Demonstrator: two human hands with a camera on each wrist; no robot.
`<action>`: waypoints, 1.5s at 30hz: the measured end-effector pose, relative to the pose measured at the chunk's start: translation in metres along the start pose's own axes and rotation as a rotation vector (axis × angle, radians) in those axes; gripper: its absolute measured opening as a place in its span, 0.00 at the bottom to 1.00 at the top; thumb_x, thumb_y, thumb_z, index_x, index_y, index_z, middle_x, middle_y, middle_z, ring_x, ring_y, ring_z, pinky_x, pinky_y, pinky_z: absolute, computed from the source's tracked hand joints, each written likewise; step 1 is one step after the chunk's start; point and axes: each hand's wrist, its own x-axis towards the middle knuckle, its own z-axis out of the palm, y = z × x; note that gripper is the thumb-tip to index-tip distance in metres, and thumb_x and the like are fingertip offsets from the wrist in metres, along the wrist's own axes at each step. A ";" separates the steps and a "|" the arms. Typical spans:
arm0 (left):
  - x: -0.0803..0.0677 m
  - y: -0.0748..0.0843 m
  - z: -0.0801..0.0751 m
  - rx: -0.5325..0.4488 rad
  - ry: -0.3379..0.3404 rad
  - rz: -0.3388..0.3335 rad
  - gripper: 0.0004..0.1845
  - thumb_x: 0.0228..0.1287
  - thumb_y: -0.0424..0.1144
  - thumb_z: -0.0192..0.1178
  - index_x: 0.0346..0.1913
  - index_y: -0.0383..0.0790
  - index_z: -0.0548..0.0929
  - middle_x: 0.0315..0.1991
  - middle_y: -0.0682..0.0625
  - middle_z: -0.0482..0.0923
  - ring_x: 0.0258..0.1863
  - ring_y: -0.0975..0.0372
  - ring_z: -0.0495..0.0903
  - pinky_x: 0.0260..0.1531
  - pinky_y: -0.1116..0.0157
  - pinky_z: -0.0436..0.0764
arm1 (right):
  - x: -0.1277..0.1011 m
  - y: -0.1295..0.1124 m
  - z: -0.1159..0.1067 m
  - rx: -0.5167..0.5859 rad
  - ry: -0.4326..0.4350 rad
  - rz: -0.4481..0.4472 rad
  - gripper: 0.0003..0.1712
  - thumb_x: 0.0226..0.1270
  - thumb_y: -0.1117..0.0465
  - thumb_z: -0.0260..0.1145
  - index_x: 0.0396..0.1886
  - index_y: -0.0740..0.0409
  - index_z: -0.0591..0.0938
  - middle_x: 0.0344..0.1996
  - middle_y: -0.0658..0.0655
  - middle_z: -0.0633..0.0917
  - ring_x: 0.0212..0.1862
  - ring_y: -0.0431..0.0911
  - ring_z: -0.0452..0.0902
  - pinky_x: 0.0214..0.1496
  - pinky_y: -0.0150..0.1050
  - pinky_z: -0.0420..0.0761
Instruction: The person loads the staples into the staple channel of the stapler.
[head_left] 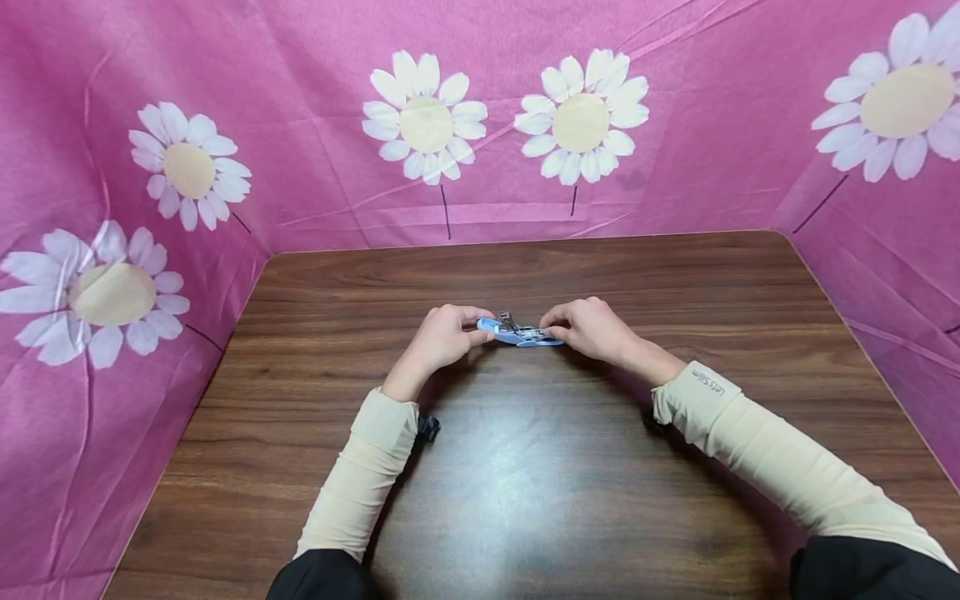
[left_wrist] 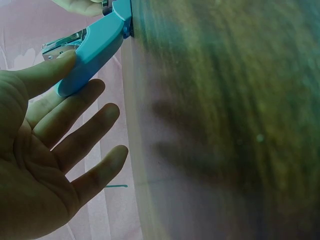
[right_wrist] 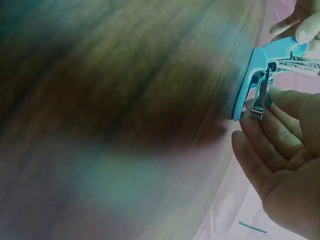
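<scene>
A light blue stapler [head_left: 517, 333] with bright metal parts lies swung open at the middle of the brown wooden table [head_left: 525, 483]. My left hand [head_left: 474, 330] pinches the blue arm's left end. In the left wrist view that arm [left_wrist: 95, 50] sits between the thumb and forefinger of the left hand [left_wrist: 82, 75], with the other fingers spread. My right hand [head_left: 552, 327] holds the stapler's right end. In the right wrist view its fingers [right_wrist: 260, 145] and thumb close round the metal part [right_wrist: 260, 95] by the blue base [right_wrist: 247, 80].
Pink cloth with white daisies [head_left: 577, 117] walls the table on the left, back and right. Both forearms wear cream sleeves [head_left: 757, 442]. Bare wood stretches between the hands and the near edge.
</scene>
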 end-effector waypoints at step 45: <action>-0.001 0.002 0.001 0.026 0.015 0.001 0.12 0.61 0.49 0.67 0.48 0.57 0.87 0.38 0.61 0.87 0.34 0.62 0.76 0.44 0.63 0.76 | -0.009 0.009 0.002 0.003 0.031 -0.009 0.09 0.63 0.57 0.70 0.41 0.51 0.89 0.39 0.52 0.91 0.46 0.49 0.86 0.51 0.49 0.81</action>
